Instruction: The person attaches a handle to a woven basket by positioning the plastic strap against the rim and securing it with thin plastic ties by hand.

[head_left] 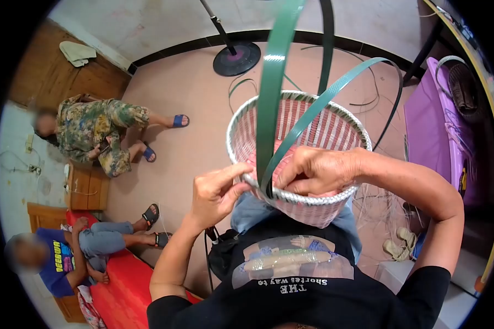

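Over the person's lap in blue denim (243,215), a tapered, pink-and-white woven basket (337,129) points its round mouth up and away from the body.

Its long axis runs from narrow base to wide mouth; reddish and white bands stripe it, and a whitish bound rim (319,201) circles the top, green-flecked at the far side. A broad, glossy dark-green strip (272,82) rises from the near rim out of view; a narrower teal-green strip (314,112) arcs over the right side. The left hand (217,193) pinches the near rim between thumb and forefinger; the right hand (315,169) curls inside, fingertips hidden, its grip impossible to tell.
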Motion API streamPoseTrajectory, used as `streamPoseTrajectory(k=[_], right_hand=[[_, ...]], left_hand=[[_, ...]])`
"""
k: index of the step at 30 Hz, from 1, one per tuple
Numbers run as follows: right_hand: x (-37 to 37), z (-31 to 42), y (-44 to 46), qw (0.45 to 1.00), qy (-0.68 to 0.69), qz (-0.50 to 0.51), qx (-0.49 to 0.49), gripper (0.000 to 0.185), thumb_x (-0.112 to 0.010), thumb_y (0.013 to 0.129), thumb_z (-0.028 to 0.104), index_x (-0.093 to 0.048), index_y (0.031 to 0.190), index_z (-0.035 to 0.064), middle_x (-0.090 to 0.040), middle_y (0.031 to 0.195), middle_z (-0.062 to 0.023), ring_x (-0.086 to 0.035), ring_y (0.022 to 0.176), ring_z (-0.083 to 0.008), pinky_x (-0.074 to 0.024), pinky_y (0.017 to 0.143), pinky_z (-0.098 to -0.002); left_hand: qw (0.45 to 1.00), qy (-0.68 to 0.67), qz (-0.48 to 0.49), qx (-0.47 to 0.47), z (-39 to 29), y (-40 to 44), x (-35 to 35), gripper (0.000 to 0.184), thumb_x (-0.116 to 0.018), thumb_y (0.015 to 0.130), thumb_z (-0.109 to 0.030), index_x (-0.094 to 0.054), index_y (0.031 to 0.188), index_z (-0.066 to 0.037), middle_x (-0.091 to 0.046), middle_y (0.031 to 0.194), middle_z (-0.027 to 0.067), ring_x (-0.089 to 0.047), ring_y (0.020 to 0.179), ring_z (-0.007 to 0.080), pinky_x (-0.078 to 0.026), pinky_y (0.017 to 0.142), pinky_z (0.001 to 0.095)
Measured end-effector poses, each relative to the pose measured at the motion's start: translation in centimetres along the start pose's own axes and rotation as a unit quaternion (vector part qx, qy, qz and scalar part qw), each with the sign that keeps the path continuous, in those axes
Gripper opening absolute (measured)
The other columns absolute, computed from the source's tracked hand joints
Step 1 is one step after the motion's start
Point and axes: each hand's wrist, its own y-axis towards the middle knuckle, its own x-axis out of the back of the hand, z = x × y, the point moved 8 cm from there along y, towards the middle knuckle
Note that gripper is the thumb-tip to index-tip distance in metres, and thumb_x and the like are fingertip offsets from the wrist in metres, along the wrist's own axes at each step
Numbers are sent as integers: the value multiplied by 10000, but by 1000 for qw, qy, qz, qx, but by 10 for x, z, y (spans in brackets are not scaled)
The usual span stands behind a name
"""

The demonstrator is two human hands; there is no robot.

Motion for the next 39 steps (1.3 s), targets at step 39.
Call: streamPoseTrajectory(k=[39], right_hand=[[74,-69,-2,954,177,-167,-176,173,-667,928,81,-686,1034,-54,-706,935,-45,-631,830,-84,-525,765,-244]], left_hand=[[988,-139,58,-21,31,101,0,304,-666,910,-32,-627,1208,11,-621,672,0,-516,632,17,-454,606,212]])
